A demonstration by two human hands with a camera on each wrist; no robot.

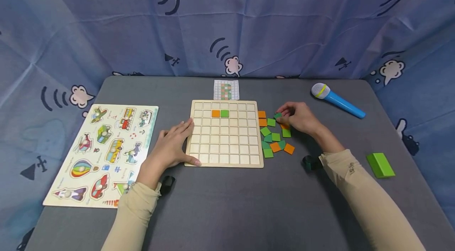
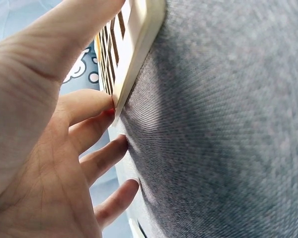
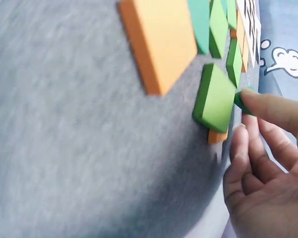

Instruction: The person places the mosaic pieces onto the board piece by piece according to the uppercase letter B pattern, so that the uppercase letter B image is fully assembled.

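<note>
"While the left hand (image 1: 172,144) lies along the left side of the grid board (image 1: 223,148), what has the right hand (image 1: 298,116) got?"

"A dark green piece (image 3: 244,100), pinched between thumb and index finger. It's at the right, far part of the loose tiles (image 1: 275,136), just right of the board. Whether it's off the worktop (image 1: 227,203), I can't tell."

"And is the left one gripping anything?"

"No, it isn't clenched. The fingers are stretched out and spread, some tips against the board's edge, with the thumb at the near left corner."

"How would that piece handle?"

"Light and stiff, I'd judge, and not easily broken. Neighbouring tiles show up in the right wrist view as thick, flat-sided slabs, so I'd take it by two opposite edges. The faces look smooth; pinched by one corner, it could twist or skid away."

"Same for the board?"

"It looks rigid and probably slides if nudged, so hold it at the rim. A jolt might shift the orange tile (image 1: 215,113) and light green tile (image 1: 224,113) sitting side by side in the second row from the far edge."
</note>
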